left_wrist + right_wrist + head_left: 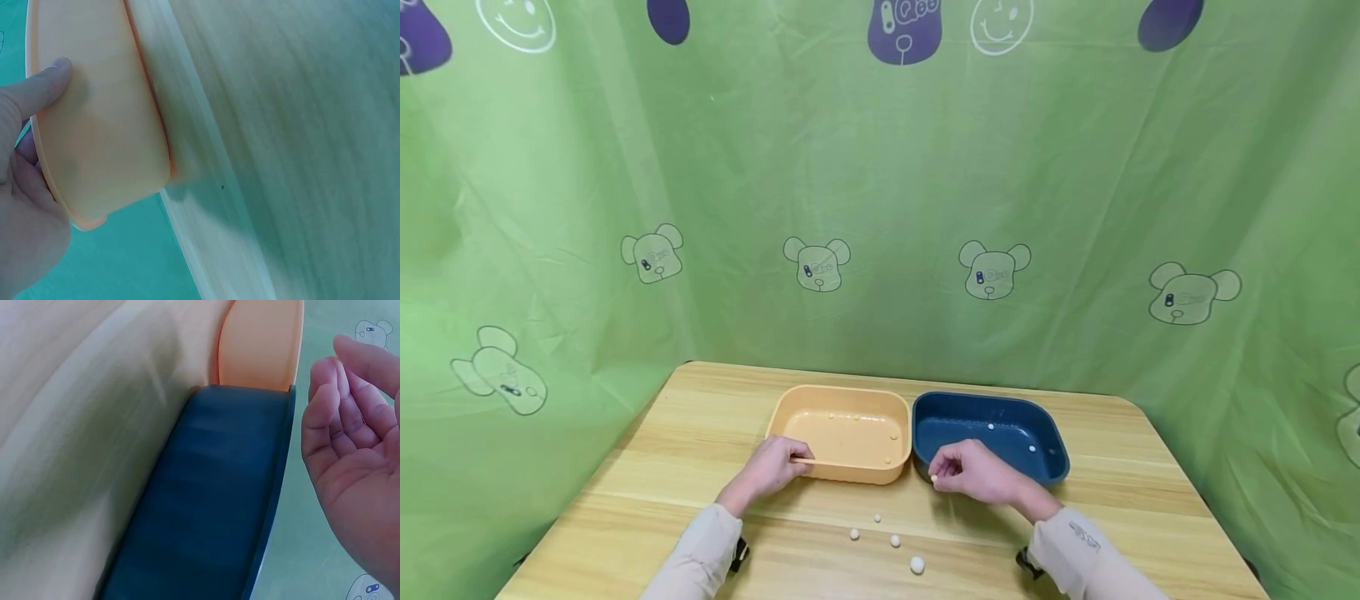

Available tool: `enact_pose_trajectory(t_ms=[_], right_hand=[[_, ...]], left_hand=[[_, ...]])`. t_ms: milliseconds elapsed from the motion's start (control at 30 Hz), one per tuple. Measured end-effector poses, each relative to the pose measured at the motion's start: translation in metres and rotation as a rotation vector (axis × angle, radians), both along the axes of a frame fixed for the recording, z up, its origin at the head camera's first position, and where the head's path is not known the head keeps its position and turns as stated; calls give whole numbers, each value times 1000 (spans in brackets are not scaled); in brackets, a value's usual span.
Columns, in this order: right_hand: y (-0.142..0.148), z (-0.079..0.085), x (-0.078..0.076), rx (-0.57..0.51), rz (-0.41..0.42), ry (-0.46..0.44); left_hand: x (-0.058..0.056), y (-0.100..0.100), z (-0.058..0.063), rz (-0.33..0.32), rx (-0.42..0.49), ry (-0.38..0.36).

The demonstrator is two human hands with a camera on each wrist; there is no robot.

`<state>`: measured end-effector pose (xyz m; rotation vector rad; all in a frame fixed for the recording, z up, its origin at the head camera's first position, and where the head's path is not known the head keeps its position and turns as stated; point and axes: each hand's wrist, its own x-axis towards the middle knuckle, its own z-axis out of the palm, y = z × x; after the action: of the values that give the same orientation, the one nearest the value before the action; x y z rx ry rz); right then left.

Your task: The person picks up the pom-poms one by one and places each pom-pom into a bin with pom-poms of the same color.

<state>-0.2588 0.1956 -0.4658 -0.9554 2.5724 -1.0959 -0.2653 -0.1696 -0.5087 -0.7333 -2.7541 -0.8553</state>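
Note:
My left hand [775, 467] grips the near rim of an orange plastic tray [850, 473] at its left corner. In the left wrist view the thumb lies on the tray's outer wall, with fingers behind the rim. Several small yellowish balls [893, 437] lie inside that tray. Over the near left edge of a dark blue tray [1000, 406], my right hand [976, 473] pinches a small pale yellow ball [934, 478] between thumb and fingertips. The right wrist view shows these fingers curled, the ball hidden. Small white balls [1032, 448] sit in the blue tray.
Several white balls of different sizes, the largest [917, 565] nearest me, lie on the wooden table [1150, 500] between my forearms. Both trays stand side by side towards the table's far edge. A green printed curtain [895, 183] hangs behind and at both sides.

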Motion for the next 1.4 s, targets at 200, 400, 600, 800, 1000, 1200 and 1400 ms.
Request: enact_pose_trajectory(t_ms=[200,400,600,800,1000,1200,1400], right_hand=[[-4,2,-4,-11,-2,19],[-10,5,-10,-13,3,42],[-18,10,-17,-11,-14,50],[-26,14,-24,-16,-50,21],[-35,15,-32,-12,-61,9],[-43,15,-38,-28,-58,-14],[-49,12,-46,-19,-77,-57]], left_hand=[[1,0,0,-6,-5,12],[1,-1,1,-12,-7,7],[1,-1,0,-6,1,2],[1,-1,1,-12,1,-3],[0,-1,1,-10,-8,-10],[0,-1,2,-20,-10,-4],[0,-1,3,-20,-3,-12]])
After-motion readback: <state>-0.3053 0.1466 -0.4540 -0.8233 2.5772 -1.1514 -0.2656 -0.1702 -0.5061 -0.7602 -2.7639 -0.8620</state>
